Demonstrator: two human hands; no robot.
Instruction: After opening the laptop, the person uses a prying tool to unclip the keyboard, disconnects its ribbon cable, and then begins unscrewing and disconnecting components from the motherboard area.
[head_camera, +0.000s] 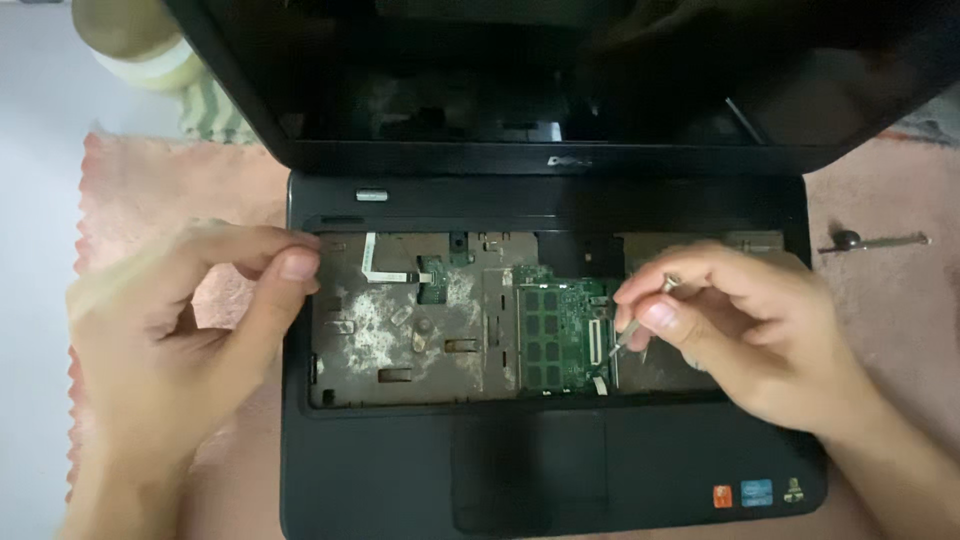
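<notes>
Right hand (745, 330) is pinching a thin metal tool (640, 318) between thumb and fingers, and its tip is touching down by the green board (560, 335) inside the black laptop (540, 460). Left hand (190, 330) is curling at the laptop's left edge, with thumb and fingers close together but holding nothing. Lying on the pink cloth (140, 190) at the far right is a small metal piece (872, 241)
</notes>
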